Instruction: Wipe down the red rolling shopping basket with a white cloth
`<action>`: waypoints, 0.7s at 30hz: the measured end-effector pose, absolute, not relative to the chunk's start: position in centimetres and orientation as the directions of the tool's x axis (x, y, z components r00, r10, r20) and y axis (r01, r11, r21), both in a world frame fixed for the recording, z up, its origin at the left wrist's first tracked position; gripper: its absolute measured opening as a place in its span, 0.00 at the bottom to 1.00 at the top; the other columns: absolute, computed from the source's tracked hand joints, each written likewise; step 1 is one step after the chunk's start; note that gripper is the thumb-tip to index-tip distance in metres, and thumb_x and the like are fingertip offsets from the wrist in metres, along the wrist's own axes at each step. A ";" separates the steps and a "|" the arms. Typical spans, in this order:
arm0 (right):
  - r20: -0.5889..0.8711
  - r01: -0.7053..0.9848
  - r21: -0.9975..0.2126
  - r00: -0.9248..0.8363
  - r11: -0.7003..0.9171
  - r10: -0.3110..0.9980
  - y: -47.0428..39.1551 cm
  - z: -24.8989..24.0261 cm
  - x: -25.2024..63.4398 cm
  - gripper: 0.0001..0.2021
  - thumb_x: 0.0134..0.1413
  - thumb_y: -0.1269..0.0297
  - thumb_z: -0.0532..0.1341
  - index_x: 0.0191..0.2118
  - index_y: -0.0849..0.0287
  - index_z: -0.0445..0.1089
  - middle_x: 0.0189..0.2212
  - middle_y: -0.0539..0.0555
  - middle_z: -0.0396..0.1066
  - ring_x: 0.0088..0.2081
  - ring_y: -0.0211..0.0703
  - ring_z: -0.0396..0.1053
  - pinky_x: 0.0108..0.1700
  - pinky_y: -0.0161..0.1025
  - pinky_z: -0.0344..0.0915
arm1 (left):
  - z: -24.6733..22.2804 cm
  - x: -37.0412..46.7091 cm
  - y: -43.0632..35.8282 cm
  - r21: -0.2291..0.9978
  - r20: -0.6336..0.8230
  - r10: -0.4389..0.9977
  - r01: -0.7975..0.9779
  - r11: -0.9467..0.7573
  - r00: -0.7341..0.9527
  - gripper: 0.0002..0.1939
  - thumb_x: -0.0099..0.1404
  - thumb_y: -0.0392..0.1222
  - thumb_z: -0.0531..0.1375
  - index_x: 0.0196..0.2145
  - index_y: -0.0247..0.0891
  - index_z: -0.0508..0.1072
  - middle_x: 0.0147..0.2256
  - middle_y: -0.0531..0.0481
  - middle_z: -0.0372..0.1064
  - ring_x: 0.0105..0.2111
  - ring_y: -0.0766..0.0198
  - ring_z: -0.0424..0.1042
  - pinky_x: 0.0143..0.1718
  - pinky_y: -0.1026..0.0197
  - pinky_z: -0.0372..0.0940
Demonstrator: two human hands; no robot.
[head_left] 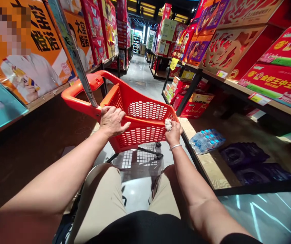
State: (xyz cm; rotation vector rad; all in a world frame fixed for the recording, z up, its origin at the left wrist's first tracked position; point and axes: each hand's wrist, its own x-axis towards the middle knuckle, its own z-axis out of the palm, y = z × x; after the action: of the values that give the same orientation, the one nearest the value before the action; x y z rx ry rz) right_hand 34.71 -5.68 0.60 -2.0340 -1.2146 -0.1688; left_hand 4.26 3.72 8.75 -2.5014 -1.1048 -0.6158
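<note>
An orange-red plastic shopping cart [148, 117] with perforated sides stands sideways in front of my knees, its handle to the left. My left hand [112, 121] grips the cart's near rim beside the handle, with the fingers over the edge and the thumb out along the side. At the right end of the rim, my right hand [174, 132] is closed on a crumpled whitish cloth [168, 125], which touches the cart. The cart's basket looks empty from here. A worn metal post [80, 64] rises past the handle, just left of my left hand.
Shelves with orange boxes [56, 44] line the left side. Red gift boxes [275, 81] fill the right shelf. Below, a pack of water bottles [207, 141] and dark purple packs [244, 156] sit on a low wooden shelf [215, 173]. The tiled aisle [140, 74] runs ahead.
</note>
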 end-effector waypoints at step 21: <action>0.489 0.705 -0.673 0.650 -0.223 0.581 -5.1 -6.6 31.6 0.27 0.45 0.73 0.58 0.55 0.61 0.62 0.53 0.67 0.60 0.58 0.61 0.57 0.63 0.61 0.52 | 10.9 6.0 6.0 -0.196 0.210 0.812 0.837 -0.511 0.545 0.25 0.67 0.60 0.58 0.57 0.49 0.75 0.53 0.43 0.70 0.57 0.42 0.61 0.63 0.31 0.39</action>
State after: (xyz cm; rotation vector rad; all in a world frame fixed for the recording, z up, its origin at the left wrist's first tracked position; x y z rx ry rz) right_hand 31.57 -5.07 -6.62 -1.9114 -1.0129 -0.1621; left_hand 6.01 6.05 10.93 -2.5105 -1.3736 -0.1320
